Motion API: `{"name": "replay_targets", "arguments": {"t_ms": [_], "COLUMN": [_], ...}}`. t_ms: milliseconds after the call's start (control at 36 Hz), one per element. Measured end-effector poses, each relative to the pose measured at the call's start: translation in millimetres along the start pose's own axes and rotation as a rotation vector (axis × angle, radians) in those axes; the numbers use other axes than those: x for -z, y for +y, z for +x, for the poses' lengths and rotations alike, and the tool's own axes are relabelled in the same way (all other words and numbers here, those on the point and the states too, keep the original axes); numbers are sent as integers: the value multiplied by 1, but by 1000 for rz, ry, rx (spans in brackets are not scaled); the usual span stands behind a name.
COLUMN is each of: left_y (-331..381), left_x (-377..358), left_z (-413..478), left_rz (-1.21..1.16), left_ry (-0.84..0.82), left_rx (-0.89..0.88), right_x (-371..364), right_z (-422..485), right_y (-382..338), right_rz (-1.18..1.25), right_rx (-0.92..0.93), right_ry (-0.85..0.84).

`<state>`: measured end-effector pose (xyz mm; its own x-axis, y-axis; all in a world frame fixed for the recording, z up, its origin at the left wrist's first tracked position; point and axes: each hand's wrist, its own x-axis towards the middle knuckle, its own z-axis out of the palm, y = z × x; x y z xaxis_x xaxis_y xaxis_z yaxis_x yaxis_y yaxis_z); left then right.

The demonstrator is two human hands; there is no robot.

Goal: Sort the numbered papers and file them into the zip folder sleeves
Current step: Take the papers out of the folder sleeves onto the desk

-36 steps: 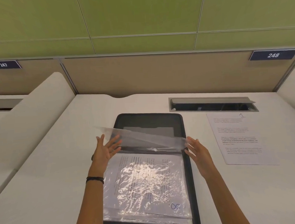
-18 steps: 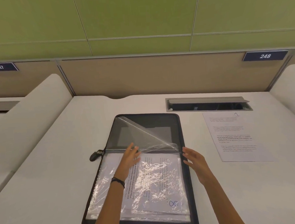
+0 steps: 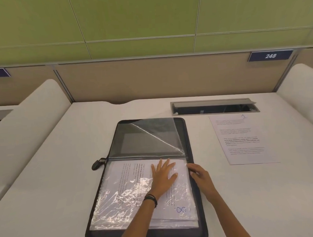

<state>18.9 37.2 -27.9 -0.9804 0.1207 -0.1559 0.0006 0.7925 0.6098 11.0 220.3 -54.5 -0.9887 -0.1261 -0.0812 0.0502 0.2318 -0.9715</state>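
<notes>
Moved: the crinkled clear plastic sleeve (image 3: 153, 136) that both hands held up in the air 1 s ago now lies turned over on the far half of the black zip folder (image 3: 103, 236), one corner creased diagonally. Since then the left hand (image 3: 163, 175) has come down onto the near stack (image 3: 123, 195) and the right hand (image 3: 200, 173) has closed in on the stack's right edge.
Left hand: palm down, fingers (image 3: 167, 165) straight & spread, pressing flat on the top sleeve, upper right part. Grips nothing. Black wristband (image 3: 151, 199) on the wrist.
Right hand: over the folder's right rim, beside the left hand, not touching it. Fingers bent, thumb tip at the top sleeve's far right corner; can't tell whether it pinches the plastic or only rests there.
Near stack: shiny clear sleeves w/ printed white sheets inside, filling the near half of the folder. Top sheet carries a blue handwritten "8" (image 3: 181, 209) at its near right corner.
Folder: open flat, mid white surface (image 3: 56, 176), spine running left-right; black zip pull (image 3: 97, 164) hangs out at the spine's left end.
Loose sheet: white printed paper marked "1" (image 3: 242, 139), flat on the surface right of the folder, apart from it.
Behind: grey cable hatch (image 3: 214, 107), lid propped up, just beyond the loose sheet; dark blue plate "248" (image 3: 270, 55) on the beige partition (image 3: 132, 80).
</notes>
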Motion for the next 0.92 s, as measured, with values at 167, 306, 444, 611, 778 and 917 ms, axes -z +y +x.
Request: {"name": "replay_targets", "arguments": {"t_ms": [167,306,444,611,778,917], "left_y": [-1,-2,-3,-6,-6,-6], "left_x": [-15,-16,-15,-15,-12,-12], "left_z": [-1,0,0,0,-3,-2], "left_rz": [153,223,217,200,157,156], "left_ry": [33,-2,1,0,-3,0], "left_rx": [6,-9,-20,-24,-23,-22], "right_x": [-5,-7,-8,-9,-12,-13], "right_z": [-1,-5,-7,-8,-9,-11], "right_y": [12,16,19,27,17,5], "right_rz": [-109,-170,-170,-169,-147,-109], "right_rx": [77,139,143,119,91,74], "right_ry": [18,21,24,51,89,122]}}
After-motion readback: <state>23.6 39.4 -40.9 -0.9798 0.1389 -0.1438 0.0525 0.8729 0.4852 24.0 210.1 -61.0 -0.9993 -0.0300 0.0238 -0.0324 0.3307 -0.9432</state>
